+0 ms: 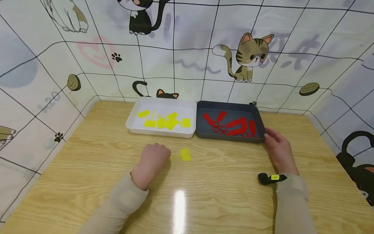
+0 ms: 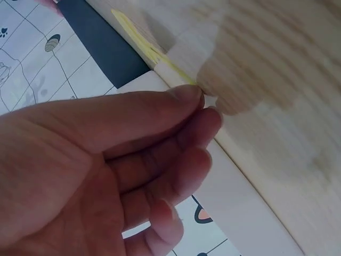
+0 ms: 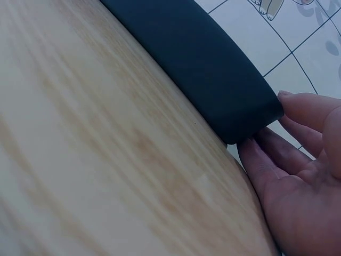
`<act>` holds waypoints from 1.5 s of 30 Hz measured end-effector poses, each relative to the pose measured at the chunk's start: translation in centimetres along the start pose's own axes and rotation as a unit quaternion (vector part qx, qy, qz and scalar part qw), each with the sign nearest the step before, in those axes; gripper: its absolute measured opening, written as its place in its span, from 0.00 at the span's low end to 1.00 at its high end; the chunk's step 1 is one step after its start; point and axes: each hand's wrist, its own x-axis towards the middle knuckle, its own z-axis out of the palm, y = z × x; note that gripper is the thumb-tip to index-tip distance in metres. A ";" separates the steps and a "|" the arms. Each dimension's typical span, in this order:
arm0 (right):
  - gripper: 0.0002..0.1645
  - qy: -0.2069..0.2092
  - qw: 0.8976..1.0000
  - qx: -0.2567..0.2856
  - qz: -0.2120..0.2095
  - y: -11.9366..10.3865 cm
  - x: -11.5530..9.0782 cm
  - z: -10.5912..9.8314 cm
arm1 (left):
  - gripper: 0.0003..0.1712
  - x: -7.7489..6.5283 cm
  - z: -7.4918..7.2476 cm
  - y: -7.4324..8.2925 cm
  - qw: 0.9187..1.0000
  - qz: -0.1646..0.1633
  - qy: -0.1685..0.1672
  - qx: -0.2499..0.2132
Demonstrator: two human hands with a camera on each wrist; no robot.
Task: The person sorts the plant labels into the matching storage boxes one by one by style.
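My left hand (image 1: 154, 161) pinches the thin tail of a yellow flag-shaped tag (image 1: 185, 154) between thumb and fingertips. The tag's square flat end points right, low over the wooden table. In the left wrist view the tag (image 2: 141, 40) appears as a thin yellow strip beyond the thumb tip. Behind this hand a white tray (image 1: 160, 132) holds several similar yellow tags (image 1: 170, 123). My right hand (image 1: 280, 149) touches the front right corner of a dark grey tray (image 1: 228, 138), fingers extended along it. Inside that tray lie several flat red pieces with ring ends (image 1: 233, 123).
The two trays stand side by side at the back of the wooden table (image 1: 219, 195), close to a wall covering (image 1: 190, 65) printed with cats and grid lines. A black wrist device (image 1: 270, 178) with a yellow label sits at the right sleeve.
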 end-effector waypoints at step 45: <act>0.33 -0.019 0.998 0.056 -0.021 0.1 -0.1 0.0 | 0.11 3.1 -0.4 3.4 1.000 0.017 -0.014 -0.013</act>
